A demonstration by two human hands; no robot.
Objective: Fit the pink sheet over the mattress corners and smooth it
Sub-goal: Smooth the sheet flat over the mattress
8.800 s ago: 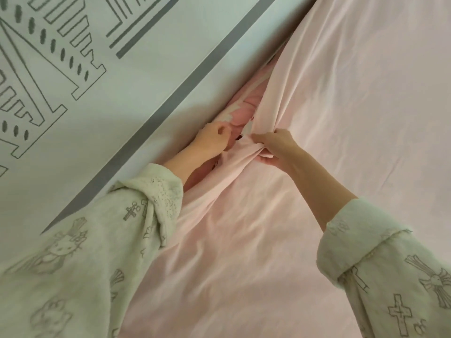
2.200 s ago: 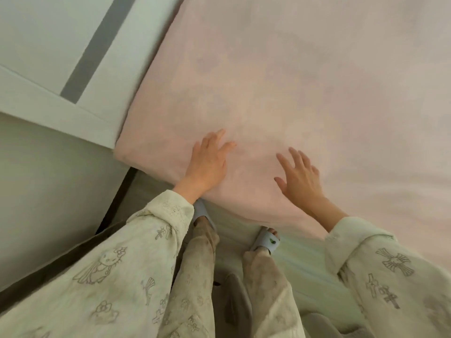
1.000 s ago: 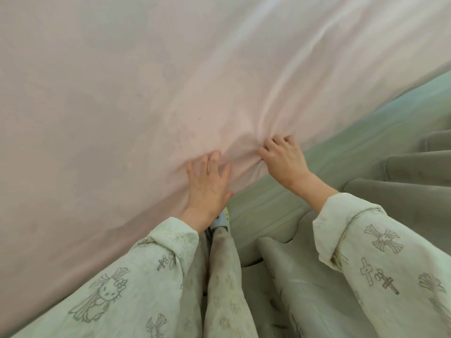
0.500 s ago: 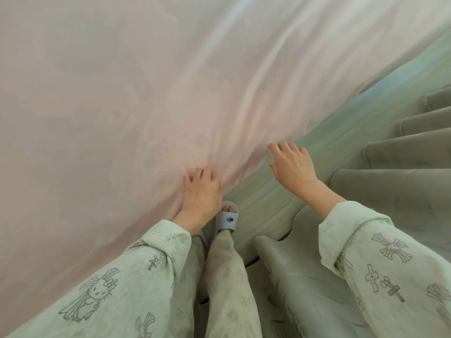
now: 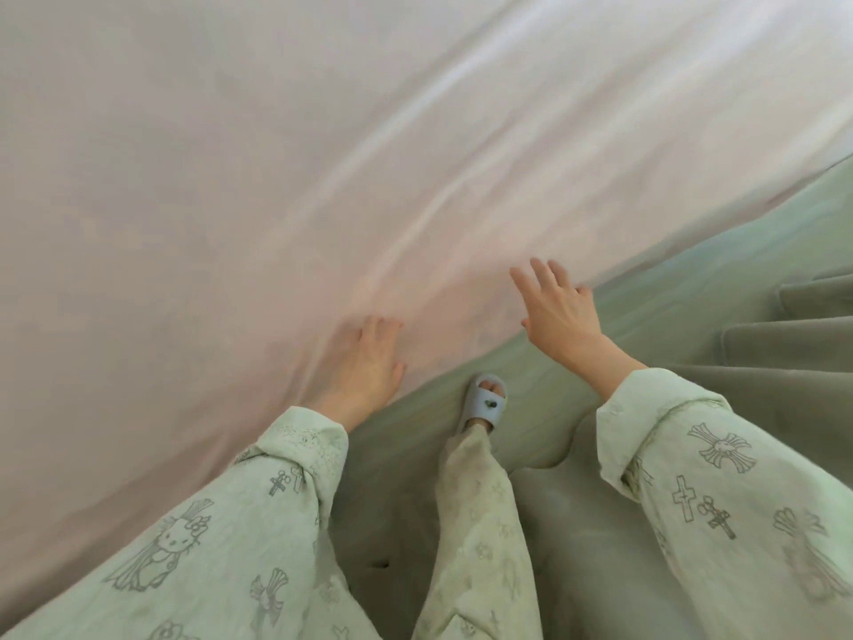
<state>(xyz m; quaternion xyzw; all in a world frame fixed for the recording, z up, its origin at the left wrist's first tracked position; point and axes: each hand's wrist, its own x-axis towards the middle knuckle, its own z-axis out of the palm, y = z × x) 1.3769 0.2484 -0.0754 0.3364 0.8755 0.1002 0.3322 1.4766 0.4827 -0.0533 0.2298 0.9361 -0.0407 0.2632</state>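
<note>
Sleeves (image 5: 258, 524) with the cartoon print fill the bottom of the frame, one trouser leg and a pale slipper (image 5: 485, 401) planted on the greenish floor (image 5: 406, 459) between them, bottom centre. Just above that, left hand (image 5: 364, 362) lying flat on the pink sheet (image 5: 323, 177) right at the mattress edge, fingers straight-ish and a bit blurred, pressing rather than gripping. Right hand (image 5: 556, 311) over toward centre right, fingers spread and relaxed, at the sheet's edge where pink meets floor; can't tell if actually touching the fabric or hovering just off it. Hands apart, neither clamped on anything. Folds of a grey-green curtain or similar (image 5: 784, 344) off to the lower right, hard to say exactly what. Further up, pink sheet covering basically the whole upper left and top of the frame, stretched over the mattress, with a few long diagonal ridges running from around the hands up toward the upper right. No corner in view here, so probably well into the smoothing part, corners judged mostly done but not checkable from this angle. To do this bit well: flat palms, not fingertips, sweeping outward from the middle toward the edge along those diagonal creases, then tucking the slack down over the side instead of just shoving it around. Worth keeping one palm anchoring while the other sweeps, otherwise wrinkles just migrate. Also easy to pop a fitted corner loose by dragging too hard toward this edge.
</note>
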